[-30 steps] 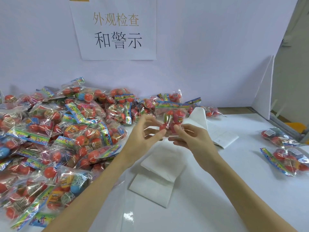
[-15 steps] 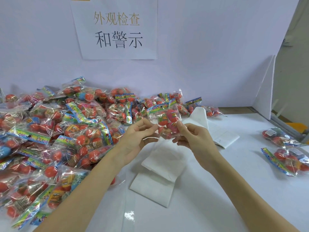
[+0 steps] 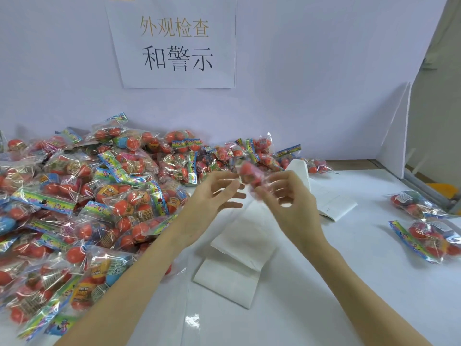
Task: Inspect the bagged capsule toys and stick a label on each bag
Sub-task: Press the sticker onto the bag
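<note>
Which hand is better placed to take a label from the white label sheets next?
Probably the left hand: its fingers look straight and loose beside the blurred bag, above the label sheets. The right hand has its fingers curled around the bag.

The bag (image 3: 249, 174) between my hands is clear, crinkly plastic film, blurred here, apparently over glossy red capsules. The heap of bags (image 3: 99, 196) at nine o'clock has the same shiny film, catching glare. My table (image 3: 349, 283) is smooth, glossy white. The label sheets (image 3: 239, 245) at six o'clock and the wall sign (image 3: 174, 41) at twelve are matt paper.
</note>
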Motion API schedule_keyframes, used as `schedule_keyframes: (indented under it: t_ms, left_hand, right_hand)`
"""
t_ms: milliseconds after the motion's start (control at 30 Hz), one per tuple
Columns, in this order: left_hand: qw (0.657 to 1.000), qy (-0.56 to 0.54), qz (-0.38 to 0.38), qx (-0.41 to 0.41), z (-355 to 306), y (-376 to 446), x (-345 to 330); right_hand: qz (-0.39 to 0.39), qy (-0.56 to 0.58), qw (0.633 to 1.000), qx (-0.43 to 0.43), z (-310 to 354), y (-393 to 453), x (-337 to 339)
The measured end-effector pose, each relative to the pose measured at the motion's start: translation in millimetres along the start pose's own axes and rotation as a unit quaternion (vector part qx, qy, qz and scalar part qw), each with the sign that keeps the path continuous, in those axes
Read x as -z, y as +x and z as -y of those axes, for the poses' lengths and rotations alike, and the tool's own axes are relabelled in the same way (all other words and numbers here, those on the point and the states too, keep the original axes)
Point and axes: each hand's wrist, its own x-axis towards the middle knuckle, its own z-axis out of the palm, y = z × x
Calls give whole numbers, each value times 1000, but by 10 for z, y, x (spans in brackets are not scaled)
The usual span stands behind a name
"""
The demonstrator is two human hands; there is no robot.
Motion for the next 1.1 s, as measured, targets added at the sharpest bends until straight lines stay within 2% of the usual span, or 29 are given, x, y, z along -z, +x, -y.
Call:
schedule_keyframes:
  t_ms: [67,133,233,300,367,433,467,567,667,767,833,900,1000,1100]
  left_hand:
    - [999,-3,38,4,-23,-11,-16]
    - [997,73,-14,5,-11,-5,-9]
    - [983,106,-152,-13,7,13,53]
    - [980,111,-165,-25,10,18,75]
    - [980,112,-165,-23,11,17,72]
    - [980,103,-166,-24,4,20,77]
    - [981,94,-168,-24,1,21,85]
    - [977,74,-197,-31,3,29,91]
    - [969,82,-199,-122,14,14,91]
    - [957,165,-174,-166,-15,-2,95]
    - [941,260,-162,-145,-26,-5,75]
    - [953,253,-142,-93,-46,-11,29]
    - [971,234,-55,-20,-73,-38,-23]
    - [961,275,-14,-35,-50,-75,-58]
  right_hand:
    - [100,-56,990,81,-36,-46,-53]
    - [182,-82,973,120,-43,-96,-97]
    - [200,-45,975,80,-13,-107,-78]
    - [261,-70,963,6,12,-93,-42]
    - [351,-140,925,-43,4,-123,-30]
    - [407,-199,891,-33,-18,-168,-46]
    - [412,-210,887,-20,-9,-175,-61]
    - [374,-180,910,4,48,-106,-40]
    - [326,-140,935,4,31,-29,48]
    - [283,-143,949,12,-13,-5,62]
    - [244,-130,961,9,-41,5,54]
    - [209,-108,972,10,-57,20,54]
    - [158,-101,982,32,-72,38,53]
    - [127,-111,984,51,-90,33,71]
